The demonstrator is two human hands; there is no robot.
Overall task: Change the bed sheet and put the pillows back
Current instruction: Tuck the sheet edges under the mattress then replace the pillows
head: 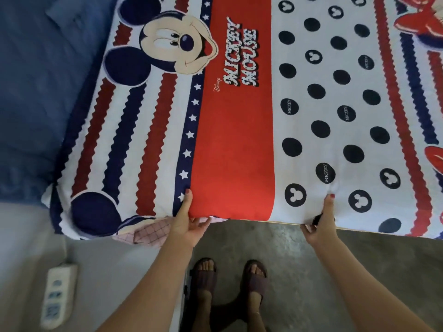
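— Across the bed: Mickey Mouse sheet (pixel 239 130) spread flat, far end cut off. Hands?
— Left hand (pixel 185 221) & right hand (pixel 321 224) both pinch its near edge, thumbs on top, fingers mostly hidden under. Checked pink cloth (pixel 148 232) pokes out beneath; power strip (pixel 58 295) at left, blurry.

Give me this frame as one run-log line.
step: fitting sheet at bed edge | left hand: grips Mickey sheet edge | right hand: grips same edge | pink checked cloth: shows beneath | pillows: not visible
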